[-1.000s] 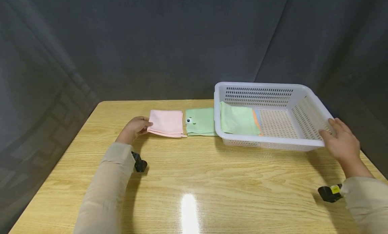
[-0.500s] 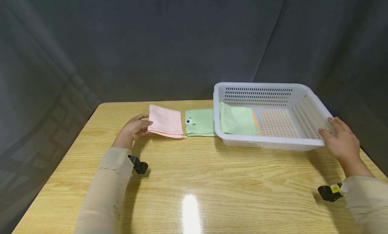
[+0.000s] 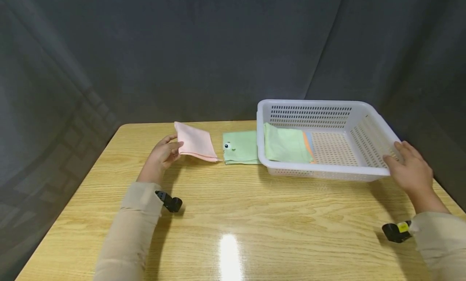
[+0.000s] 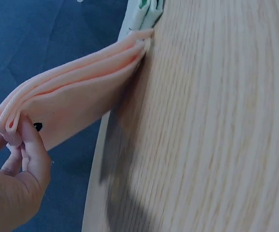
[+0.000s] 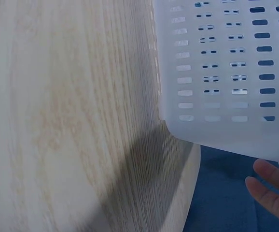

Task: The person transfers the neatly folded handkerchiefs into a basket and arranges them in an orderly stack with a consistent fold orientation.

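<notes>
My left hand [image 3: 164, 153] pinches the left edge of a folded pink cloth [image 3: 196, 141]. That edge is raised off the table, while the far right corner hangs low beside a folded green cloth [image 3: 240, 147] with an eye design. In the left wrist view the layered folds of the pink cloth [image 4: 76, 92] show between thumb and fingers. My right hand [image 3: 411, 167] grips the right rim of a white perforated basket [image 3: 324, 167], thumb inside; the right wrist view shows only part of that hand. A light green cloth [image 3: 287, 145] lies in the basket's left end.
Orange and blue cloth edges [image 3: 308, 145] peek out beside the light green cloth in the basket. The basket's left wall hides the green cloth's right side. The wooden table [image 3: 284, 216] ends at a dark curtain [image 3: 204, 54] behind.
My left hand has raised the left edge of the pink cloth, which now tilts and has shifted slightly left. The right hand and the basket have stayed in place.
</notes>
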`<state>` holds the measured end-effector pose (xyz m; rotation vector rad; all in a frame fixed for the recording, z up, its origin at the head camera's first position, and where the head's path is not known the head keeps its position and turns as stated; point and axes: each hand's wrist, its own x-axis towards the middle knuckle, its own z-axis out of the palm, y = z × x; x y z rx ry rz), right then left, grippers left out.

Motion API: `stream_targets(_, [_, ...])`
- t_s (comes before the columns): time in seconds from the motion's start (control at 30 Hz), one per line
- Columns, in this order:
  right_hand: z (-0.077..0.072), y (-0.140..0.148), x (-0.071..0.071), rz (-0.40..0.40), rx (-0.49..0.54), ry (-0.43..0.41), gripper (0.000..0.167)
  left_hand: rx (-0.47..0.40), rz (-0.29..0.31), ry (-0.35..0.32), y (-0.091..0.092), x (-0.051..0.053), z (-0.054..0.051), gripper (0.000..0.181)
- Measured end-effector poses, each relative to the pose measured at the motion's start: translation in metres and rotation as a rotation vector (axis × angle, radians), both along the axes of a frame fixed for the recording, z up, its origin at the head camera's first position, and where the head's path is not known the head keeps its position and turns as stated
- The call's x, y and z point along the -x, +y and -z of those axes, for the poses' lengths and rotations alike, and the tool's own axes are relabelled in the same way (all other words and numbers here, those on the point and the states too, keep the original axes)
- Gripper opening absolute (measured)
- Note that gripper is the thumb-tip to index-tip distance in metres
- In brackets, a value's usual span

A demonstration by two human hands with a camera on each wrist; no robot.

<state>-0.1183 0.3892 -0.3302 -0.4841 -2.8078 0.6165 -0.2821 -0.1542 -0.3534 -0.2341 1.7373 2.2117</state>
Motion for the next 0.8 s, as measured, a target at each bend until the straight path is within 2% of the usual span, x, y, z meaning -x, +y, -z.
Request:
stream_targets(0.23, [-0.001, 0.0, -0.001, -0.007, -0.002, 0.001, 0.059, -0.069, -0.047, 0.011, 0.006, -0.002, -0.005, 0.053])
stream_targets(0.33, [-0.001, 0.0, -0.002, -0.014, 0.001, 0.001, 0.059, -0.081, -0.049, 0.03, 0.01, -0.003, -0.008, 0.053])
stream_targets(0.6, [-0.001, -0.003, -0.001, -0.012, 0.005, 0.0, 0.06, -0.225, -0.062, 0.062, 0.016, -0.005, -0.014, 0.056])
stream_targets(0.8, [-0.002, -0.001, -0.001, -0.018, -0.014, 0.003, 0.06, -0.26, -0.078, 0.085, 0.02, -0.008, -0.02, 0.054])
